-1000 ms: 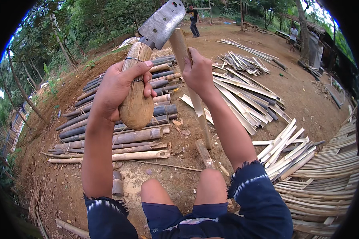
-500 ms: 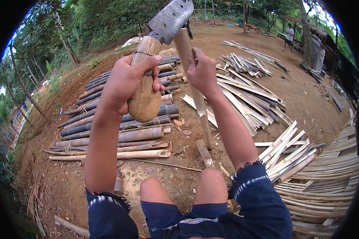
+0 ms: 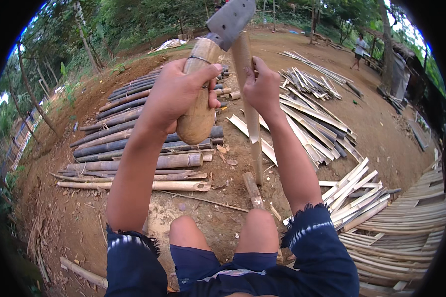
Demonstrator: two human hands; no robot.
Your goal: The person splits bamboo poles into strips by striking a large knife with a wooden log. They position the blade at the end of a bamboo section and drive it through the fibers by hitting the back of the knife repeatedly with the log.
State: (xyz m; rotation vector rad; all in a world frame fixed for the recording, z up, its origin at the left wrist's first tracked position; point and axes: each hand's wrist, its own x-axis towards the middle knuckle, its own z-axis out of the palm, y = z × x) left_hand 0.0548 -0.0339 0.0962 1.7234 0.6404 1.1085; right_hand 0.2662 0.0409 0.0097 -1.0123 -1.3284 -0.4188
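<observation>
My left hand (image 3: pixel 171 96) is wrapped round the thick wooden handle of a machete (image 3: pixel 196 121), which has a metal ring near its top. The broad grey blade (image 3: pixel 233 22), dotted with holes, points up and to the right. It meets or overlaps the top end of a bamboo pole (image 3: pixel 241 57); whether it has cut in, I cannot tell. My right hand (image 3: pixel 262 89) grips this pole just below the blade. The pole stands nearly upright, its lower end reaching the ground beside a short wooden block (image 3: pixel 252 190) in front of my knees.
A stack of bamboo poles (image 3: pixel 178 161) lies at the left. Split bamboo pieces (image 3: pixel 307 136) are heaped on the right, with more split lengths (image 3: pixel 354 195) nearer. Rows of slats (image 3: pixel 396 247) cover the lower right. A person (image 3: pixel 360 49) is on the dirt ground far off.
Both hands, the machete and the top of the pole have shifted slightly to the right. The blade stays at the pole's top end, and both grips are kept. The distant person has moved slightly.
</observation>
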